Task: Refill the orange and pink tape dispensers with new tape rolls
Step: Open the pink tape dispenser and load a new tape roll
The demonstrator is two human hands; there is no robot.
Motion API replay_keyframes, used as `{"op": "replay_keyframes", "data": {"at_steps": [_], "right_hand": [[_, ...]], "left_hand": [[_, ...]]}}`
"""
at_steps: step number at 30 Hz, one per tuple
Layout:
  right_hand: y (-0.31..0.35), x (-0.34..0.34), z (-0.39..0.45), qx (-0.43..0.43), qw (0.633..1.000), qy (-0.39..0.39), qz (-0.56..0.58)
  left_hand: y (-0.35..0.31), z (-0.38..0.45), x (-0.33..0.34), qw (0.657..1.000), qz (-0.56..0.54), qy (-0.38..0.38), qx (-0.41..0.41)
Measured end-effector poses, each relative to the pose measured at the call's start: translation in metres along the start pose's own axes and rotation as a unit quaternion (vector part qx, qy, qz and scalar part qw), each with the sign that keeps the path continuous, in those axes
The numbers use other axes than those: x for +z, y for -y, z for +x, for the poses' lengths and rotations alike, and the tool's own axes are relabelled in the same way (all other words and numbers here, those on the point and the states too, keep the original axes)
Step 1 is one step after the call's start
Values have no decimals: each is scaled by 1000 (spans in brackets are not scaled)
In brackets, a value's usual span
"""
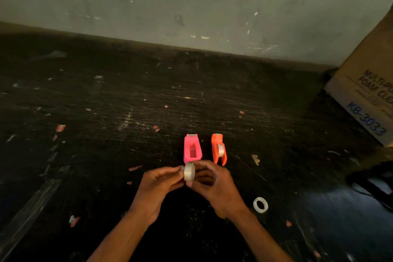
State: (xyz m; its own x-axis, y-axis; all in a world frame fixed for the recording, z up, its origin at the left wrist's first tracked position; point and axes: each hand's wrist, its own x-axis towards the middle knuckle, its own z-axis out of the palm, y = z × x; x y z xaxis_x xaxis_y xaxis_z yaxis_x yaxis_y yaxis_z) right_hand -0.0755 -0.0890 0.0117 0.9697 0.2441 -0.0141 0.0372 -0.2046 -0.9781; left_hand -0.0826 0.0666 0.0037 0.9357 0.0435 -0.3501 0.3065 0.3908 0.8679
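Observation:
A pink tape dispenser (192,148) stands on the dark table with its roll slot empty. Right beside it is an orange tape dispenser (219,148) with a clear tape roll seated in it. Just in front of the pink one, a clear tape roll (189,171) is held on edge above the table. My right hand (214,183) grips it from the right, thumb and fingers around the rim. My left hand (158,185) pinches at the roll's left side with its fingertips.
A white empty tape core (260,204) lies on the table right of my right wrist. A cardboard box (365,91) stands at the right edge against the grey wall. A dark object (374,181) sits at the far right. Small paper scraps litter the scratched tabletop.

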Motion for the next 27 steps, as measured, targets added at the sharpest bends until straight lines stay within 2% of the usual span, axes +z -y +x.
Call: {"op": "replay_keyframes", "data": {"at_steps": [4, 10, 21, 25, 27], "right_hand": [[-2, -3, 8, -26, 997, 9, -75], [-1, -5, 19, -19, 995, 26, -95], [-19, -13, 47, -7, 993, 47, -107], [-26, -23, 65, -15, 986, 61, -152], [-28, -29, 79, -23, 982, 65, -175]], "left_hand": [[2, 6, 2, 1000, -17, -3, -3], [1, 12, 5, 998, -55, 4, -17], [4, 37, 13, 999, 10, -27, -27], [6, 56, 14, 996, 83, -21, -29], [6, 65, 17, 991, 132, -22, -6]]}}
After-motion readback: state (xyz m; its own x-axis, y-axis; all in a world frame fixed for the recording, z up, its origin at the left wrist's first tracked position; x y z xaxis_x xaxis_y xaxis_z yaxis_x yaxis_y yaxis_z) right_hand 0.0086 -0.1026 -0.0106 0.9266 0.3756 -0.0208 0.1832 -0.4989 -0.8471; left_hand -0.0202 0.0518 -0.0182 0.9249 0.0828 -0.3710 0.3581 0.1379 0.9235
